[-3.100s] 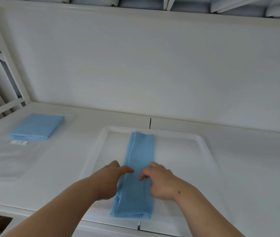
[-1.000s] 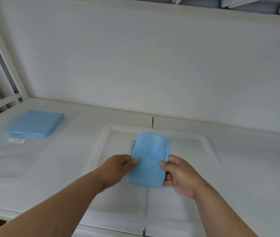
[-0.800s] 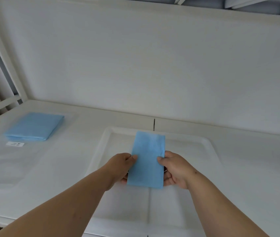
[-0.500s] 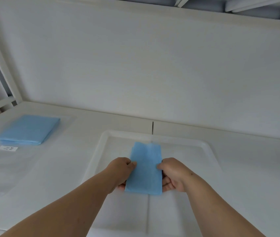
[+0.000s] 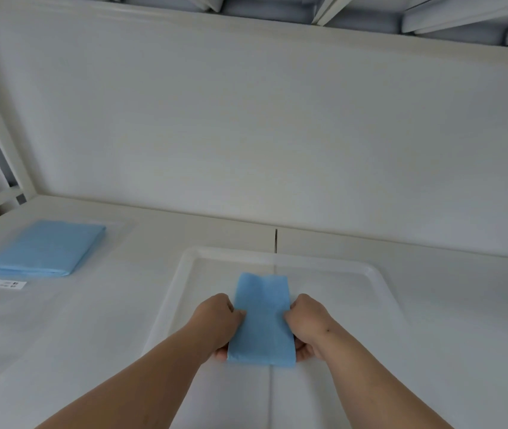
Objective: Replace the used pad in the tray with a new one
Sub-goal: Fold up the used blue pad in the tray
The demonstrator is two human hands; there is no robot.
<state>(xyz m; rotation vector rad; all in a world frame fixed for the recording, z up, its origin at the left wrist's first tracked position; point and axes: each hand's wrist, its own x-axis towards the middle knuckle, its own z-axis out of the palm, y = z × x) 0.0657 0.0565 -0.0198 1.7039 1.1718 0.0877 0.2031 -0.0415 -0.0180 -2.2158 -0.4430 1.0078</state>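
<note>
A white table [image 5: 129,320] is carrying everything. A shallow white tray [image 5: 383,289] is lying on it near the front edge. Well to the left of the tray, a folded blue pad [image 5: 46,247] is resting flat on the table, with a small white label [image 5: 8,284] lying just in front of that pad.

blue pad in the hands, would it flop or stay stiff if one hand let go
Likely floppy: the folded blue pad has a soft, wavy top edge and needs the left hand and right hand gripping its sides. Probably light too, as fingertip grips suffice.
</note>
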